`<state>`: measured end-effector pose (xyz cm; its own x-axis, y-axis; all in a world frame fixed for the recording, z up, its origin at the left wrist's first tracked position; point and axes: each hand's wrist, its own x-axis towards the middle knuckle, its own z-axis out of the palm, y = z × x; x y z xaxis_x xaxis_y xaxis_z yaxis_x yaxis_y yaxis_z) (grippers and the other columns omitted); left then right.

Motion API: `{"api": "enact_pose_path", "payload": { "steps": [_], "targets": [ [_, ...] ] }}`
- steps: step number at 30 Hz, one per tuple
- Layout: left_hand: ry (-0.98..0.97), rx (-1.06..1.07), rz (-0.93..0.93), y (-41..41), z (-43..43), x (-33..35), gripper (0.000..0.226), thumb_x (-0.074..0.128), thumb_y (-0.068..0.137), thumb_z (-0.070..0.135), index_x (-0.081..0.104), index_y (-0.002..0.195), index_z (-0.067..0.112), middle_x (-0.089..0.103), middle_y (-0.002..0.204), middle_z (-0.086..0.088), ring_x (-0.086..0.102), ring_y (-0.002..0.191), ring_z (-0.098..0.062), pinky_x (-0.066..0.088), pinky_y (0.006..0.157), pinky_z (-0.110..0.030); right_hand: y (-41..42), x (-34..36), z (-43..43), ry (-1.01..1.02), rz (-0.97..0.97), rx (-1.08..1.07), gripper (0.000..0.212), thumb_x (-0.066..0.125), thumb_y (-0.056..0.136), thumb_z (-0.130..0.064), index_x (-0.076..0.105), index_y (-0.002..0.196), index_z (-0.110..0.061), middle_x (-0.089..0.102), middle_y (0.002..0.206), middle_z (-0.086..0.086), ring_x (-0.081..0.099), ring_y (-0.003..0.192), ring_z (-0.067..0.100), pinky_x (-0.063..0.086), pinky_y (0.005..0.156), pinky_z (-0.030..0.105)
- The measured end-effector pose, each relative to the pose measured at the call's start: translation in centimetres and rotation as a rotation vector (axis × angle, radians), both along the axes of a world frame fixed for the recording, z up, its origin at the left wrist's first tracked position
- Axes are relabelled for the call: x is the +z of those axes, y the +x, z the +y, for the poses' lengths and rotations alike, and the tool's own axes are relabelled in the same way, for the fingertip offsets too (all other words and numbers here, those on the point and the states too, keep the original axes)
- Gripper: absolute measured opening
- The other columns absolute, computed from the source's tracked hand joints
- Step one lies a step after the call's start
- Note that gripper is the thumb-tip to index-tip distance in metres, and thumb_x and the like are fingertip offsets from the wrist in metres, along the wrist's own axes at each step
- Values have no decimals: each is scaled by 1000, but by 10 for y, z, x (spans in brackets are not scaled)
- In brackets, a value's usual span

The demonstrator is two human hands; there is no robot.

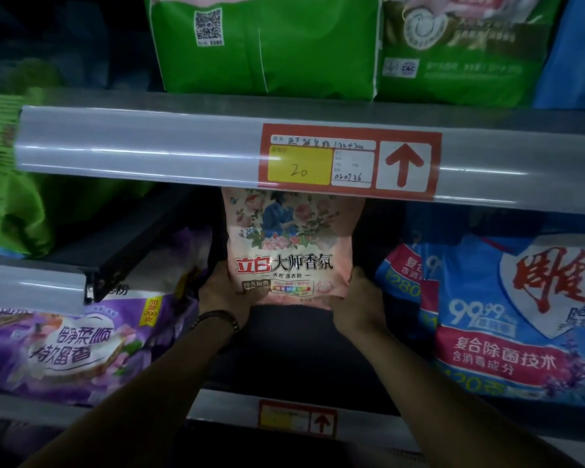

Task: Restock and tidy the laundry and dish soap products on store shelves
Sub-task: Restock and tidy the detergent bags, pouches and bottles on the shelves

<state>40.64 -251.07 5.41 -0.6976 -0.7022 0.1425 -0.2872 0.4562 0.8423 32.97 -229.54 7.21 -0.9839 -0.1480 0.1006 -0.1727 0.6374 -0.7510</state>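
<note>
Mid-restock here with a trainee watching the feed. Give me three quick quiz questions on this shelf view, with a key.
1. True or false: both hands grip the pink bag at its bottom corners.
2. Which bag lies to the right of the pink bag? A) green B) blue C) purple
3. Fill in: the handwritten number on the yellow price tag is ___.

Key:
1. True: the left hand and the right hand each hold a bottom corner.
2. B: the blue bag; the purple bag lies on the left.
3. 20
</note>
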Motion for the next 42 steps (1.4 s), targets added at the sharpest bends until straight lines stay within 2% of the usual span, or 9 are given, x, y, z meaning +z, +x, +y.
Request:
{"api": "enact_pose_path", "payload": {
  "steps": [8,12,17,21,24,27,34,39,42],
  "targets": [
    [10,-1,-125,2,6,17,71,96,72,28,57,127,6,70,126,-15,67,113,-35,58,95,-44,12,11,17,11,-35,18,48,86,88,-28,58,121,-7,71,129,13,71,114,29,61,87,36],
    [80,96,-202,27,27,38,84,77,88,37,33,150,2,55,145,-25,59,126,-44,52,103,-48,44,28,30,29,-4,107,49,77,94,-43,58,125,-10,72,124,9,71,109,23,57,79,28],
    [-103,-177,-294,79,54,77,31,64,100,29,69,125,11,71,127,-13,65,122,-33,52,99,-35,94,59,40,17,42,238,33,67,102,-40,66,123,-14,76,121,4,63,83,0,42,55,3],
    [-242,-363,-198,128,85,116,8,64,100,26,70,97,22,73,103,2,68,109,-19,47,84,-22,134,92,52,27,98,295,25,67,102,-38,68,118,-19,75,114,-2,63,86,1,40,57,4],
    [-422,-430,-131,163,100,145,11,65,98,28,59,90,32,75,104,5,69,102,-16,47,87,-26,166,111,63,35,155,347,17,66,101,-39,69,111,-24,72,101,-11,64,83,-1,44,64,6],
    [-450,-480,-40,191,105,168,16,68,97,28,56,89,35,76,98,7,70,91,-14,51,74,-17,194,128,73,41,204,397,14,66,101,-39,69,108,-27,75,106,-10,70,93,4,59,81,25],
    [-777,-340,199,210,97,256,33,79,83,38,47,93,34,59,89,8,55,85,-20,44,70,-37,218,208,88,-5,456,470,6,62,101,-39,63,98,-34,68,100,-18,67,92,1,61,77,29],
    [-867,-263,-47,180,86,316,63,92,63,47,48,103,29,59,107,1,51,97,-25,48,80,-39,203,270,85,-42,469,422,8,64,99,-33,67,92,-31,74,85,-13,70,77,5,62,69,38],
    [-774,-327,-229,161,76,336,64,96,58,45,46,95,32,59,99,8,57,93,-21,49,75,-33,182,296,78,-81,475,369,11,69,98,-36,65,89,-32,72,77,-11,69,71,3,57,64,31]
  ]
}}
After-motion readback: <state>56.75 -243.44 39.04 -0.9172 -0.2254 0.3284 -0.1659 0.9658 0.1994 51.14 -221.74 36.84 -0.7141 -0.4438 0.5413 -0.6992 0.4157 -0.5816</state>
